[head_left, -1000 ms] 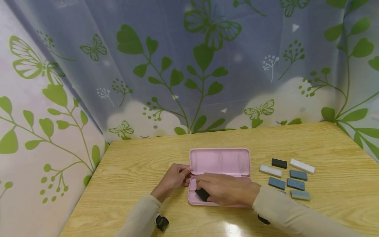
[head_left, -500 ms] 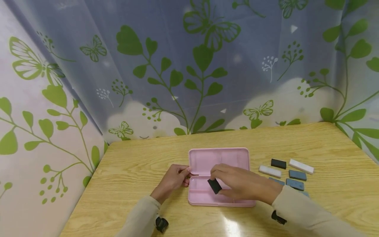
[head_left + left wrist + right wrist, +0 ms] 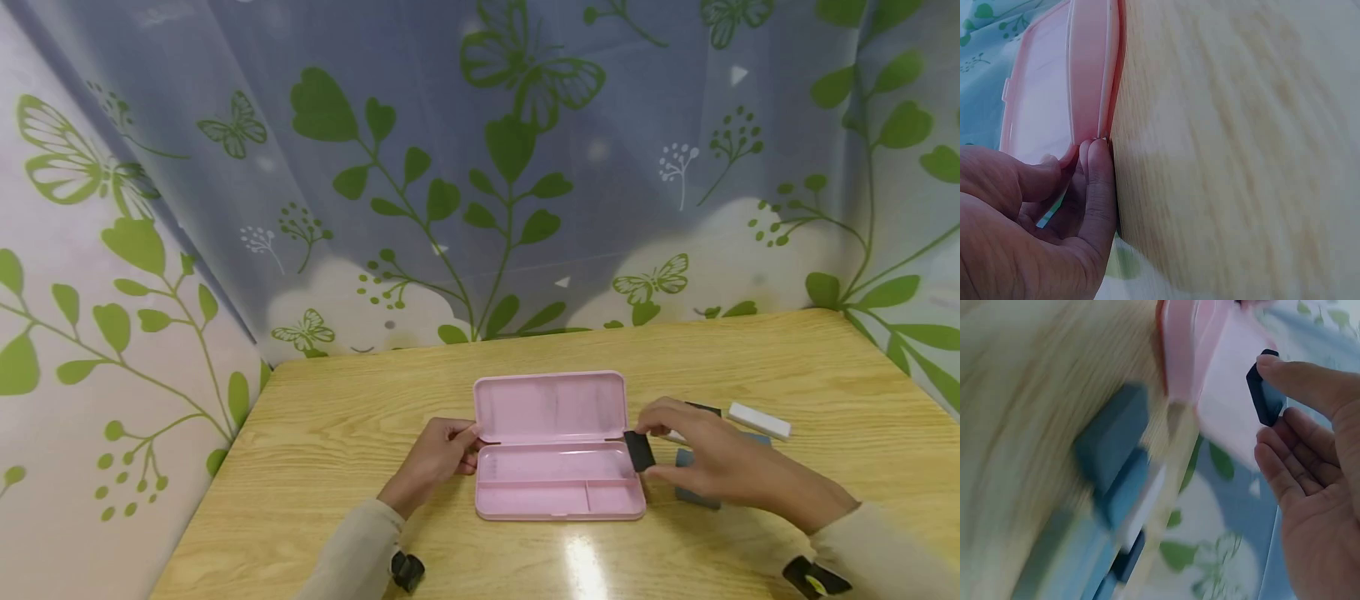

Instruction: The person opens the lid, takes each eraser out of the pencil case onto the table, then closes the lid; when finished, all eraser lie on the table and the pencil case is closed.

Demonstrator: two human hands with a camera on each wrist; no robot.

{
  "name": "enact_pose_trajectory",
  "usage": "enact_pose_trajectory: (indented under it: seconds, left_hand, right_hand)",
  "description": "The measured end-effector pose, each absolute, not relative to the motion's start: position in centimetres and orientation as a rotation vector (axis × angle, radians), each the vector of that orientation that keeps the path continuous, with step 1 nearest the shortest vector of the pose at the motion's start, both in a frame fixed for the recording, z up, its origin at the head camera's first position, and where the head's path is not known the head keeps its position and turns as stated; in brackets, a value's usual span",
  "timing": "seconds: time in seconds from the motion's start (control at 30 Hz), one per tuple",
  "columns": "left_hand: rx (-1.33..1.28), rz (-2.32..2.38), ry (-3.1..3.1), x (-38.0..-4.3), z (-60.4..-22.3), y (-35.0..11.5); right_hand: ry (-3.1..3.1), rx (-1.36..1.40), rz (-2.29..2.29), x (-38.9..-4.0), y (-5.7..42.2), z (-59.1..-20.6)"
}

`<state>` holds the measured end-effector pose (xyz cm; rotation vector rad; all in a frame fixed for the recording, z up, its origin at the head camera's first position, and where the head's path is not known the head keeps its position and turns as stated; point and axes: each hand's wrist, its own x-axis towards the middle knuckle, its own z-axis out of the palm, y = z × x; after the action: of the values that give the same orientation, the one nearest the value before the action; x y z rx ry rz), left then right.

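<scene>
A pink pencil case [image 3: 551, 407] lies with its lid raised on the table, its divided base bare inside. My left hand [image 3: 438, 452] grips its left end by the hinge; in the left wrist view the thumb is at the lid and the fingertips at the base. My right hand [image 3: 716, 457] pinches a black rectangular eraser [image 3: 639, 451] between thumb and fingers, just off the case's right end. In the right wrist view the held eraser [image 3: 1265, 390] shows against the pink lid. Below that hand lie blue erasers [image 3: 693, 492], partly covered by it.
A white eraser [image 3: 759, 420] and another black eraser [image 3: 705, 408] lie behind the right hand, among several others it hides. The wooden table [image 3: 360, 392] ends at a curtain [image 3: 420, 275] printed with leaves and butterflies.
My right hand has lifted out of the pencil case and moved right, still pinching the black eraser, over the group of erasers. The left hand has stayed on the case's end.
</scene>
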<state>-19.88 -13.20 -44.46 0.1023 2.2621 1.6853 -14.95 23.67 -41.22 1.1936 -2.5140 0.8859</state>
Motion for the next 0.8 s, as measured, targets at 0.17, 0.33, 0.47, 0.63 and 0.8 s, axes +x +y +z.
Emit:
enact_pose_trajectory:
  seconds: [0.17, 0.33, 0.47, 0.63, 0.8]
  left_hand:
    - [0.086, 1.668, 2.272, -20.0, -44.5, -13.2]
    - [0.091, 1.665, 2.274, -20.0, -44.4, -13.2]
    - [0.093, 1.674, 2.271, -19.8, -44.3, -13.2]
    - [0.084, 1.67, 2.277, -19.8, -44.2, -13.1]
    - [0.078, 1.667, 2.274, -19.8, -44.3, -13.2]
  right_hand:
    - [-2.443, 1.108, 0.822, -14.3, 27.3, -42.2]
    - [-2.479, 0.94, 0.777, -13.1, 30.5, -42.9]
    - [-2.526, 0.799, 0.706, -12.3, 32.8, -43.4]
    - [-2.646, 0.596, 0.624, -11.6, 34.9, -43.9]
    - [-2.699, 0.509, 0.608, -11.4, 36.3, -44.6]
